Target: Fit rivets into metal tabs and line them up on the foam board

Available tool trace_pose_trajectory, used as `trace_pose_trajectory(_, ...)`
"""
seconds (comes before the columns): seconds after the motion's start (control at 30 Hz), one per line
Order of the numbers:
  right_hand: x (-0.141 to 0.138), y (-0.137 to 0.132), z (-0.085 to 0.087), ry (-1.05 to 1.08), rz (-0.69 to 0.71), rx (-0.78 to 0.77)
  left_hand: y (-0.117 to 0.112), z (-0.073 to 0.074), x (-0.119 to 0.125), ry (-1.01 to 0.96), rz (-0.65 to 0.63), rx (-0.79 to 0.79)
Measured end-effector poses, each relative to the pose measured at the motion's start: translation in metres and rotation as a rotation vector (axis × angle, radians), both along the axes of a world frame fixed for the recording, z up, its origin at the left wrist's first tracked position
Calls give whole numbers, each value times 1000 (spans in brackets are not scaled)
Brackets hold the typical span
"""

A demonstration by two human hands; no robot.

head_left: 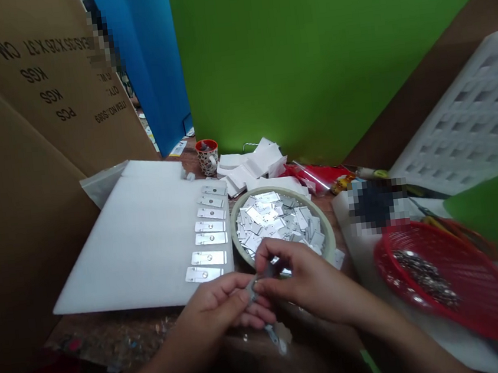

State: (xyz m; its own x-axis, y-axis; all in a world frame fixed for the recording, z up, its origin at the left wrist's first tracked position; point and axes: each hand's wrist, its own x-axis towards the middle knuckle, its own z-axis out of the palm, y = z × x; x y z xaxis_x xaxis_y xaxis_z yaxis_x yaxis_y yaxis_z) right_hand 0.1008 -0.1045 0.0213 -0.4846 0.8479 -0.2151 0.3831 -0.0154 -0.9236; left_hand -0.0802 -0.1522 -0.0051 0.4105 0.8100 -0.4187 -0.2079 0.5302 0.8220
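Note:
My left hand is closed on a small grey metal plate, held between thumb and fingers. Over that plate my right hand bends in a pinch; what its fingertips grip is too small and covered to name. Just beyond the hands stands a round pale bowl, heaped with flat silver metal plates. To its left lies a white foam board. Along the board's right edge several silver plates are laid in a column, each with a small round detail on its face.
A red plastic basket with small shiny metal pieces tilts at the right. Behind the bowl are a patterned mug and white paper pieces. A cardboard box walls the left, a green panel the back.

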Motion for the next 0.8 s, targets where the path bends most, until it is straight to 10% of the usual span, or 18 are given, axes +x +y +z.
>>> trace_pose_trajectory(0.8, -27, 5, 12, -21, 148, -90, 2, 4, -31, 14, -50, 73)
